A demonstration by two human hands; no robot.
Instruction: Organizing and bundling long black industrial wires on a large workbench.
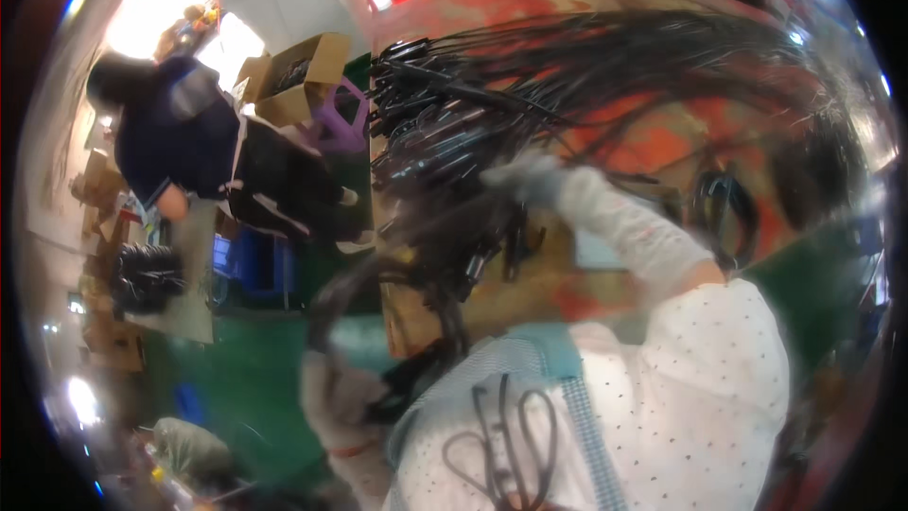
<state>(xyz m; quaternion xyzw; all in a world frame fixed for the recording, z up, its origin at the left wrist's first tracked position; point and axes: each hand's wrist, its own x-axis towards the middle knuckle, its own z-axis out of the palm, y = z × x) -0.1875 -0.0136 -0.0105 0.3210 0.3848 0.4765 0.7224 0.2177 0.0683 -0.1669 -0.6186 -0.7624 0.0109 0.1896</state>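
Observation:
A large heap of black cables (454, 123) lies over the table, with shiny black ends bunched at its left and long strands running to the right. My right hand (530, 178), in a grey glove and a pale sleeve cover, reaches across the near part of this heap. Its fingers point left and are smeared by motion, so their grip does not show. Low at the table's left corner, my left hand (348, 399) is closed around a looped bundle of black cables (331, 312). Blur hides its fingertips.
The table (558, 298) has a worn red and brown top. A coiled black cable (724, 213) lies at its right. Beyond the left edge are a purple stool (342, 121), an open carton (301, 76), a blue bin (265, 265) and a person in dark clothes (194, 132).

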